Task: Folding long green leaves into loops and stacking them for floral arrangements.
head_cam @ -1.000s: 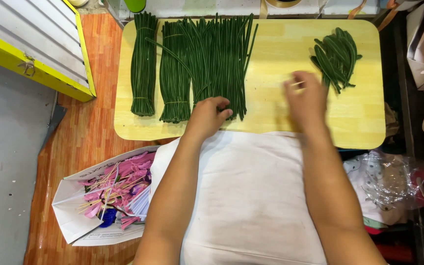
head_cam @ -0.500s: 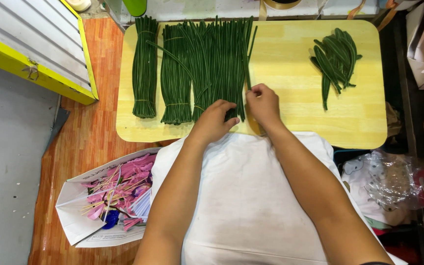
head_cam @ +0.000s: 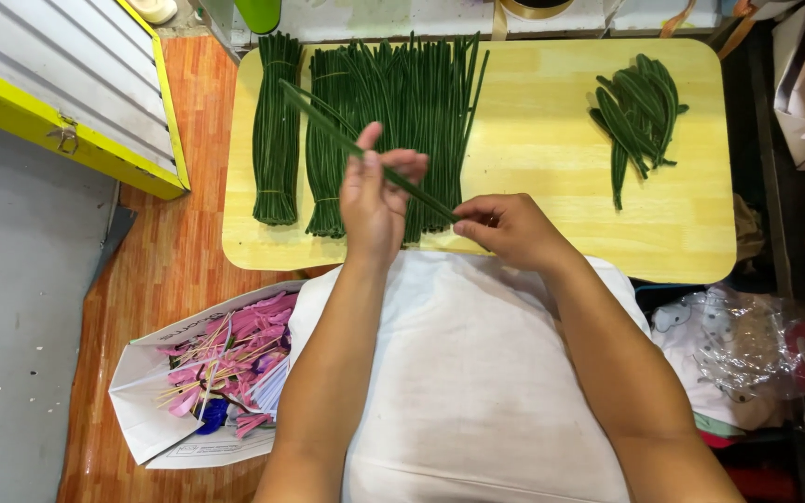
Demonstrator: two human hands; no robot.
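Note:
My left hand [head_cam: 376, 196] and my right hand [head_cam: 507, 230] both grip one long dark green stem [head_cam: 328, 128], lifted above the wooden board [head_cam: 533, 140]. The stem slants from my right fingers up to the far left. Under it lies a wide heap of straight green stems [head_cam: 412, 102] and a separate tied bundle of green stems [head_cam: 277, 126] at the board's left end. A small pile of curved green pieces [head_cam: 640, 107] lies at the board's right.
A white paper bag [head_cam: 156, 410] with pink and purple pieces stands on the orange floor at my left. A yellow-edged shutter [head_cam: 58, 88] is at the far left. Crumpled clear plastic [head_cam: 747, 340] lies at my right. A white cloth covers my lap.
My right hand came from the right pile to the stem heap. Both hands have now lifted a single stem off the heap.

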